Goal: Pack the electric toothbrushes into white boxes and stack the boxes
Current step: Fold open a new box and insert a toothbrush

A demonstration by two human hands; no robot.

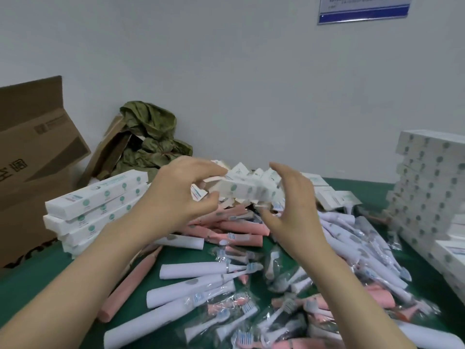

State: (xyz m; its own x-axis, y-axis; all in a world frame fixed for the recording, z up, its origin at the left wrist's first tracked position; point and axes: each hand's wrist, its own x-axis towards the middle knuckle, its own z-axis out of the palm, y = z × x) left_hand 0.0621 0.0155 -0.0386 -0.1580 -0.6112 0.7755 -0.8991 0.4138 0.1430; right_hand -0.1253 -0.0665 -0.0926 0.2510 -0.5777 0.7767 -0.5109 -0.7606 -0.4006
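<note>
A green table (pixel 32 285) bears pink and white toothbrushes (pixel 193 271), bagged brush heads (pixel 227 321) and stacked white boxes (pixel 97 197).

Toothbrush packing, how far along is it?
Done: a left stack and a taller right stack of boxes. In hand: the left hand pinches one box, the right hand at its other end. Left: many loose toothbrushes on the table.

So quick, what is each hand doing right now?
Left hand: pinches the left end of a long white cardboard box.
Right hand: fingers curved round its other end; grip cannot be told.
</note>
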